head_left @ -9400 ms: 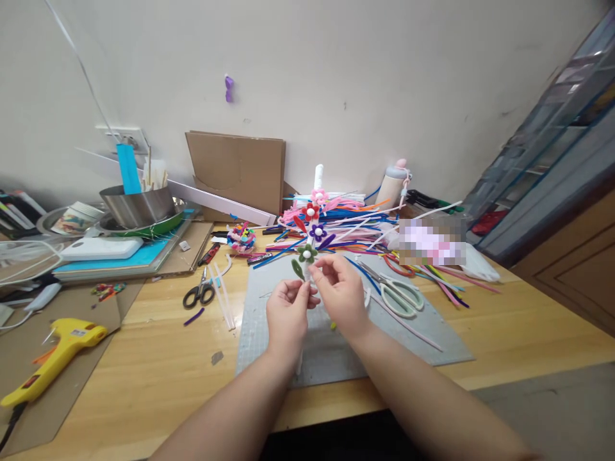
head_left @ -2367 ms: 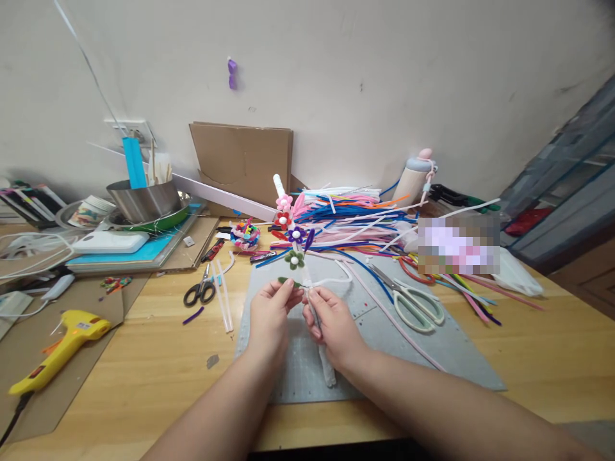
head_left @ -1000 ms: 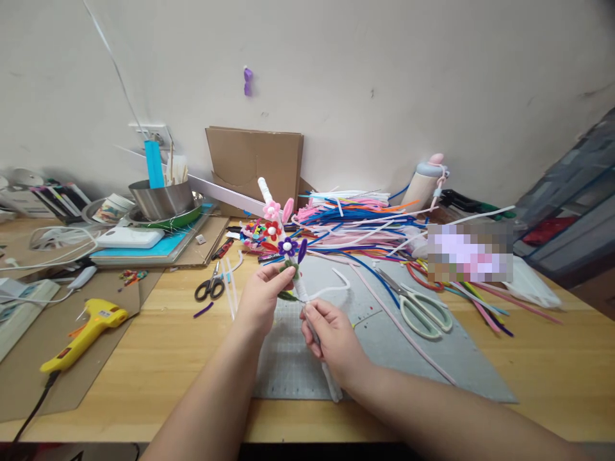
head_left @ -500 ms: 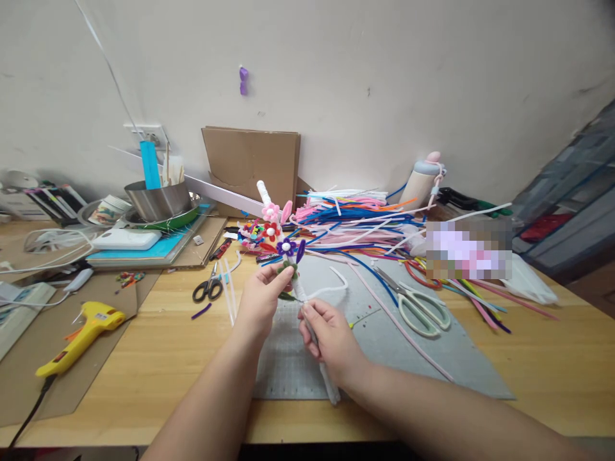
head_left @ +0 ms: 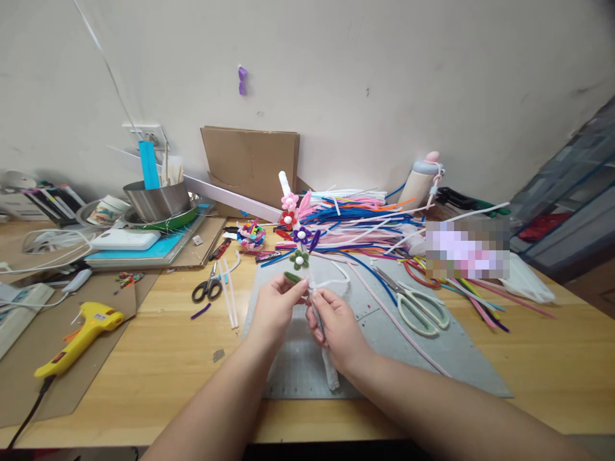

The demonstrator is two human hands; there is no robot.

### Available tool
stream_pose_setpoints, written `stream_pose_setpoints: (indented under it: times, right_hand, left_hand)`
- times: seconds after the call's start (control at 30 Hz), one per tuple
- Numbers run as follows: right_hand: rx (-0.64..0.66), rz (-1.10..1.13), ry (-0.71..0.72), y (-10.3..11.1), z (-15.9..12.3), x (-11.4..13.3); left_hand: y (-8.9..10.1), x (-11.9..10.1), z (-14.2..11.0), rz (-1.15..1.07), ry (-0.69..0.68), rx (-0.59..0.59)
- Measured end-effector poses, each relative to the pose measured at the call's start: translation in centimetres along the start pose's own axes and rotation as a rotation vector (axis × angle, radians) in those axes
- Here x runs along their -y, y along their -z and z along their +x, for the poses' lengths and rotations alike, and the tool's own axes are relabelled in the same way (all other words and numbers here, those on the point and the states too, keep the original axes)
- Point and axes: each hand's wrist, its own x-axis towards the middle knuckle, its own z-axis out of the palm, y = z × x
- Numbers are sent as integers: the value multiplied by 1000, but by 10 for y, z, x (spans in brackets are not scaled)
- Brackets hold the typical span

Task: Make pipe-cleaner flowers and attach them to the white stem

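A stick wrapped in white pipe cleaner (head_left: pixel 284 184) stands tilted between my hands, with pink, red, purple and green (head_left: pixel 300 259) pipe-cleaner flowers up its length. My left hand (head_left: pixel 278 307) is closed, fingertips pinching at the stick just below the green flower. Beside those fingers a dark green leaf (head_left: pixel 291 277) points left; whether they grip its stem too is hidden. Lower down, my right hand (head_left: pixel 336 326) is wrapped round the stick, whose pale lower end (head_left: pixel 330 374) shows beneath. A loose white pipe-cleaner end (head_left: pixel 339 280) curves off to the right.
Under my hands lies a grey cutting mat (head_left: pixel 413 358) with green-handled scissors (head_left: pixel 423 310). Pipe cleaners (head_left: pixel 355 224) are piled behind. On the left are black scissors (head_left: pixel 207 289), clear glue sticks (head_left: pixel 231 301) and a yellow glue gun (head_left: pixel 81 336). A bottle (head_left: pixel 419 182) stands at the back right.
My left hand has moved down from the green flower to the stick below it, uncovering the flower. The flowered stick has swung rightward and stands more upright.
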Motion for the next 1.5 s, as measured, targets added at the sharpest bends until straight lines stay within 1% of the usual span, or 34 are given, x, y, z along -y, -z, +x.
stream_pose_setpoints:
  times: [0.17,0.3,0.37,0.43,0.47,0.57,0.67,0.77,0.9,1.07,1.2,1.27,1.4,1.5]
  right_hand:
    - [19,-9,12,-1,-2,0]
    - [2,43,3,-1,0,2]
    - [-16,64,23,0,2,1]
    - [-33,75,59,1,4,0]
    - [-40,76,73,1,5,-1]
    - [-47,74,81,3,6,-2]
    - [-35,100,72,2,6,0]
    - [-13,135,64,2,5,2]
    - [24,193,29,3,4,2]
    - [55,229,-3,4,4,-1]
    - [80,207,-9,2,3,-1]
    - [78,194,-2,1,2,0]
    - [77,184,-16,-1,0,-1]
    - [74,139,-4,-3,1,-4]
  left_hand:
    - [-1,1,1,-16,-40,-14]
    - [-8,0,-3,-75,-42,-36]
    - [-13,2,-8,-96,13,24]
    - [-17,5,-12,-89,74,118]
    - [-19,7,-14,-80,79,133]
    - [-20,12,-16,-67,37,105]
    - [-19,15,-14,-95,27,112]
    - [-17,16,-13,-140,58,128]
    - [-16,15,-14,-199,145,160]
    - [-15,13,-13,-250,249,147]
    - [-12,13,-10,-250,274,127]
    - [-13,14,-10,-238,252,94]
    - [-16,13,-15,-183,122,-10]
    - [-19,11,-18,-144,74,-46]
